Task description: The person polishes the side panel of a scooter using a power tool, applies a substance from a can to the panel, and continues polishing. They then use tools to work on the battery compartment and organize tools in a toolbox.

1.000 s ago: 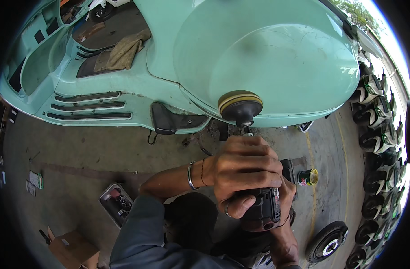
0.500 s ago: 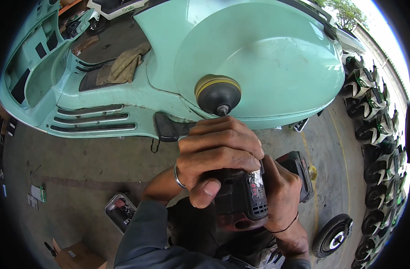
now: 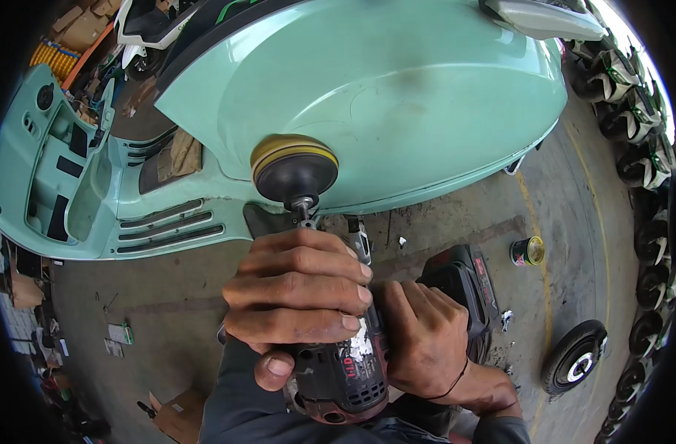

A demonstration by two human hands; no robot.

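A cordless drill (image 3: 342, 377) with a dark, worn body lies across in front of me. My left hand (image 3: 301, 288) is wrapped over the top of it, thumb on the near side. Round the handle closes my right hand (image 3: 427, 337), beside the black and red battery (image 3: 464, 285). A round black backing pad with a yellow polishing disc (image 3: 295, 170) is fixed in the drill's chuck. Its face is turned to the lower front of a mint-green scooter's side panel (image 3: 397, 111) and appears to touch it. Faint curved marks and a dull patch show on the panel.
A brown cloth (image 3: 184, 154) lies on the scooter's footboard. On the concrete floor are an open tin (image 3: 527, 251), a wheel with its tyre (image 3: 575, 357) and a cardboard box (image 3: 181, 414). Parked scooters (image 3: 641, 155) line the right side.
The drill and both hands have shifted left in the picture, and the scooter's front shows more fully. The pad stays near the panel's lower front. Both hands keep their grip.
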